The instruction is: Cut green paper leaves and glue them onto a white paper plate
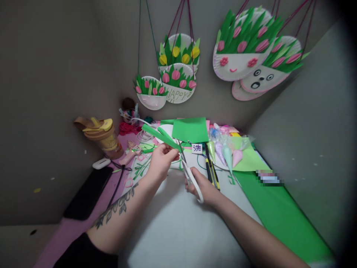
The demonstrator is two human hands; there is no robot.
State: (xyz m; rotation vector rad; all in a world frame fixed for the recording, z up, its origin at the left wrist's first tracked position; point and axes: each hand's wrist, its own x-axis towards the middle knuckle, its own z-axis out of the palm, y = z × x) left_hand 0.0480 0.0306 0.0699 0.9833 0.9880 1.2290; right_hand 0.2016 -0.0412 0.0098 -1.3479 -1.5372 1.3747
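Note:
Between the fingers of my left hand (164, 158) is a folded green paper strip (158, 134), its long end pointing up and left. My right hand (202, 185) grips white-handled scissors (194, 182), with fingers through the loops. The scissor blades point up and away, and they meet the strip's right end close to my left fingertips. Whether the blades are parted at the paper is hard to make out. Beyond my hands lies a green paper sheet (190, 129). Thin green paper scraps (141, 169) are scattered left of my left hand.
A yellow-black utility knife (213, 173) lies right of the scissors, near bags of coloured clay (227, 150). At left are a lidded cup (104, 137), a white earbud case (101, 163) and a black phone (87, 193). Paper-plate flower crafts (178, 83) hang on the wall.

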